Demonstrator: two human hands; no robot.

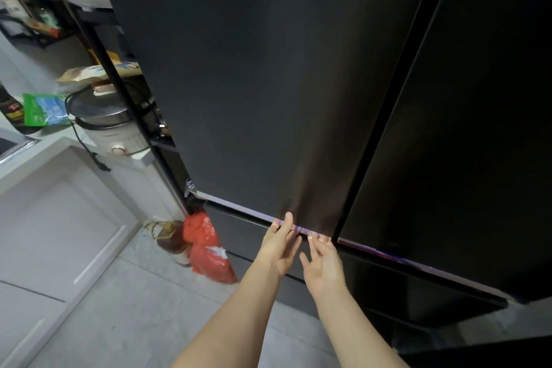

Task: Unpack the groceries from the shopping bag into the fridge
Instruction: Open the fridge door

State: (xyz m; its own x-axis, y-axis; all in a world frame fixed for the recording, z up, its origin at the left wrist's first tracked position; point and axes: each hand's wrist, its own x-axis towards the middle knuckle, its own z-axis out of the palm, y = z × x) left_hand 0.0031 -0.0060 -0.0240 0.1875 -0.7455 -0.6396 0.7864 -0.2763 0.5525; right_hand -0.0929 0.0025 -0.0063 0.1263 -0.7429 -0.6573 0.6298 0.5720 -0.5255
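Observation:
A tall dark fridge fills the view, with a left upper door (254, 84) and a right upper door (463, 128) side by side. My left hand (279, 248) hooks its fingers under the bottom edge of the left door, thumb on the door's front. My right hand (324, 266) is beside it, fingertips on the same edge near the gap between the doors. A thin strip of light runs along that edge. A red plastic bag (209, 251) sits on the floor against the fridge's lower left corner. Neither hand holds any grocery item.
A brown bottle (171, 239) stands on the floor next to the red bag. On the left, a white counter (35, 155) carries a rice cooker (104, 119), a green packet (44, 109) and other packets. A lower fridge drawer (239, 236) lies under the doors.

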